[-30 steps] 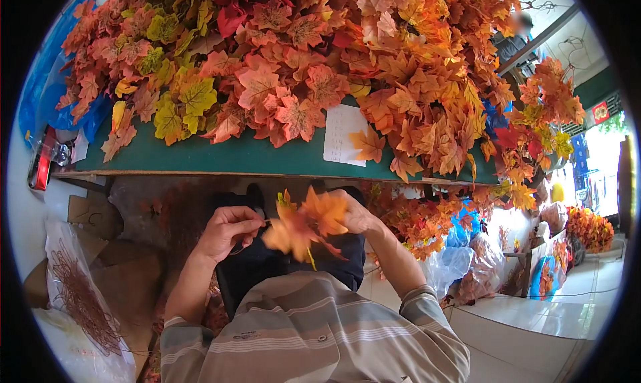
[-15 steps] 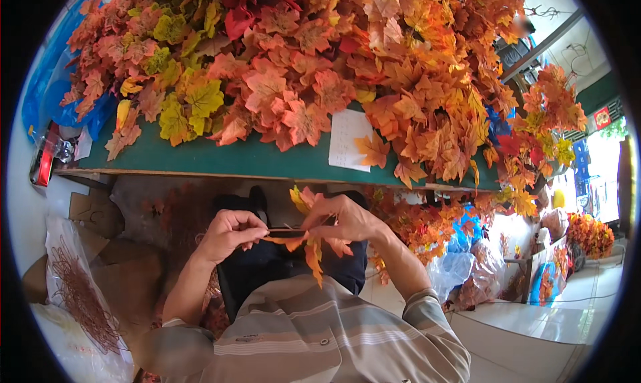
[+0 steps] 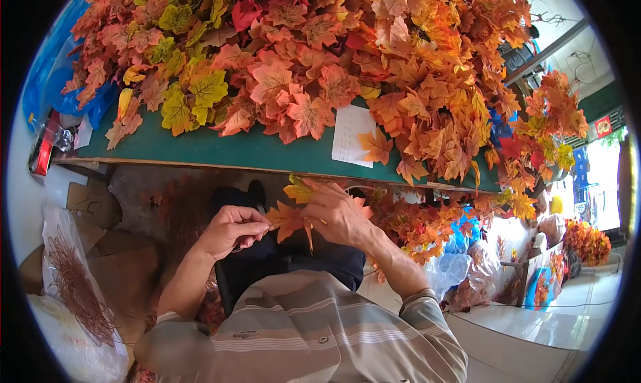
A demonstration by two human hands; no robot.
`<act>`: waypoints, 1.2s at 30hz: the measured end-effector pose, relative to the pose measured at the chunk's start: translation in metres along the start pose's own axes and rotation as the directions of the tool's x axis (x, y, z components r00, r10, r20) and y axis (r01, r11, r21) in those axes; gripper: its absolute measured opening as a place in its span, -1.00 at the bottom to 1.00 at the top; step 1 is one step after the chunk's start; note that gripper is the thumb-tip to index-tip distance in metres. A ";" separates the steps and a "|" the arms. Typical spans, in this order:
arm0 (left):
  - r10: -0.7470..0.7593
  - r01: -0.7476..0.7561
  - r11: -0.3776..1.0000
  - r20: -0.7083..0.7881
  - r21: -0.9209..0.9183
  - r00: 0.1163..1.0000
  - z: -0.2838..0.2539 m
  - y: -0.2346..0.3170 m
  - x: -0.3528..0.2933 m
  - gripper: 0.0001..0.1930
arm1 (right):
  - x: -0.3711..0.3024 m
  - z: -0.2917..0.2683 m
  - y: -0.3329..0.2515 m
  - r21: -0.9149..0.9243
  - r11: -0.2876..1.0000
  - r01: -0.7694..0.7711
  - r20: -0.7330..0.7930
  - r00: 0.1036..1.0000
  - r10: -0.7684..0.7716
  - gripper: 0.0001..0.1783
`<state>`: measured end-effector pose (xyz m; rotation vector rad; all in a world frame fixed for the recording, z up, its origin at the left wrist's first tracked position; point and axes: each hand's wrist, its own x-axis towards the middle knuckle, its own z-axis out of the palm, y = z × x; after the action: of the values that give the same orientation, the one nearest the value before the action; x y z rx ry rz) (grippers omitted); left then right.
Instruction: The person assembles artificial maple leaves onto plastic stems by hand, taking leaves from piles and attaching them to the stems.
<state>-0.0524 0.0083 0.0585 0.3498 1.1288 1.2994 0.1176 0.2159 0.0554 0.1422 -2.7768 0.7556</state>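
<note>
Over my lap, both hands work on a small sprig of artificial maple leaves. My left hand [image 3: 230,233] pinches thumb against fingers at the thin stem end, beside an orange leaf [image 3: 286,221]. My right hand [image 3: 339,215] is closed round the bunched leaves, its back toward me, so its fingertips and much of the stem are hidden. A yellow leaf [image 3: 298,190] sticks out above the right hand, and more orange shows past its knuckles.
A green table [image 3: 267,152] spans ahead, heaped with artificial maple leaves [image 3: 280,82] and bearing a white paper slip [image 3: 354,132]. At left lie a bundle of brown wires [image 3: 77,286] in plastic and cardboard [image 3: 123,269]. Bagged leaves [image 3: 484,269] stand at right.
My right hand has turned and closed over the leaves, covering more of them. The stem between my hands shows less now. My left hand has stayed nearly in place.
</note>
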 end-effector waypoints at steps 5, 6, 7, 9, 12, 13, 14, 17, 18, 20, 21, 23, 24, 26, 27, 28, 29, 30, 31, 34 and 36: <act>-0.036 0.038 0.996 0.015 -0.080 0.999 0.002 -0.002 0.001 -0.89 | 0.000 0.000 0.002 0.071 0.997 -0.004 -0.124 0.992 0.012 -0.85; -0.040 0.042 0.996 0.017 -0.077 0.999 0.003 -0.002 0.000 -0.89 | -0.001 -0.001 0.002 0.072 0.997 -0.007 -0.126 0.992 0.016 -0.85; -0.044 0.045 0.993 0.008 -0.110 0.999 0.003 -0.002 -0.002 -0.89 | -0.001 -0.003 0.002 0.169 0.985 -0.028 -0.106 0.993 0.047 -0.85; -0.056 0.056 0.989 0.004 -0.138 0.998 0.002 -0.004 -0.004 -0.89 | -0.002 -0.005 0.004 0.265 0.962 -0.057 -0.088 0.993 0.083 -0.85; -0.033 0.032 0.990 -0.007 -0.139 0.999 0.000 -0.012 -0.003 -0.90 | -0.005 -0.003 0.007 0.462 0.875 -0.147 0.007 0.987 0.162 -0.86; -0.027 0.025 0.990 -0.018 -0.141 0.999 -0.001 -0.016 -0.002 -0.90 | -0.006 -0.003 0.008 0.462 0.874 -0.149 0.015 0.987 0.161 -0.85; -0.021 0.017 0.990 -0.028 -0.142 0.999 -0.002 -0.018 -0.001 -0.91 | -0.007 -0.002 0.008 0.461 0.874 -0.152 0.022 0.987 0.159 -0.84; -0.011 0.000 0.990 -0.076 -0.138 0.997 0.003 -0.014 0.000 -0.92 | -0.011 -0.001 0.010 0.532 0.830 -0.164 0.025 0.984 0.179 -0.85; -0.015 0.005 0.990 -0.076 -0.138 0.997 0.003 -0.015 0.000 -0.92 | -0.011 -0.001 0.010 0.535 0.828 -0.167 0.025 0.983 0.182 -0.85; -0.014 0.000 0.987 -0.085 -0.161 0.996 0.000 -0.018 -0.001 -0.92 | -0.012 -0.002 0.010 0.704 0.594 -0.390 0.232 0.916 0.326 -0.83; -0.014 -0.001 0.987 -0.089 -0.162 0.996 -0.001 -0.019 -0.001 -0.92 | -0.014 -0.001 0.016 0.715 0.540 -0.443 0.305 0.894 0.329 -0.78; -0.015 0.004 0.976 -0.049 -0.216 0.999 -0.005 -0.023 0.000 -0.93 | -0.020 -0.005 0.020 0.805 0.395 -0.444 0.351 0.891 0.287 -0.79; -0.013 0.000 0.976 -0.058 -0.219 0.998 -0.005 -0.024 -0.001 -0.93 | -0.021 -0.006 0.020 0.866 0.236 -0.442 0.388 0.889 0.242 -0.79; -0.024 0.016 0.951 -0.025 -0.307 0.999 -0.006 -0.026 -0.001 -0.91 | -0.028 0.006 0.024 0.890 0.160 -0.428 0.374 0.883 0.282 -0.79; -0.010 0.011 0.955 0.006 -0.296 1.000 -0.008 -0.027 0.000 -0.90 | -0.028 0.004 0.021 0.893 0.215 -0.395 0.334 0.902 0.273 -0.79; -0.008 0.006 0.954 -0.005 -0.301 1.000 -0.009 -0.027 -0.001 -0.90 | -0.027 0.001 0.017 0.893 0.270 -0.360 0.292 0.920 0.261 -0.78; -0.011 0.008 0.946 -0.007 -0.325 1.000 -0.008 -0.028 -0.002 -0.89 | -0.024 -0.004 0.011 0.864 0.240 -0.442 0.364 0.879 0.307 -0.80; -0.016 0.015 0.938 -0.001 -0.346 1.000 -0.007 -0.028 -0.001 -0.88 | -0.024 0.002 0.011 0.864 0.240 -0.442 0.365 0.879 0.306 -0.80; -0.016 0.015 0.938 -0.001 -0.346 1.000 -0.005 -0.027 -0.001 -0.88 | -0.024 0.012 0.013 0.870 0.299 -0.391 0.270 0.887 0.375 -0.83; -0.070 0.074 0.919 0.025 -0.388 0.997 0.000 -0.028 -0.001 -0.85 | -0.022 0.025 0.010 0.895 0.158 -0.417 0.288 0.811 0.509 -0.89; -0.053 0.068 0.924 0.052 -0.376 0.997 0.003 -0.032 0.002 -0.82 | -0.029 0.042 0.013 0.954 -0.186 -0.236 0.299 0.806 0.510 -0.90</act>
<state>-0.0321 0.0011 0.0345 0.0531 0.8232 1.4141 0.1344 0.2061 0.0065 -0.5579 -1.2693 2.6794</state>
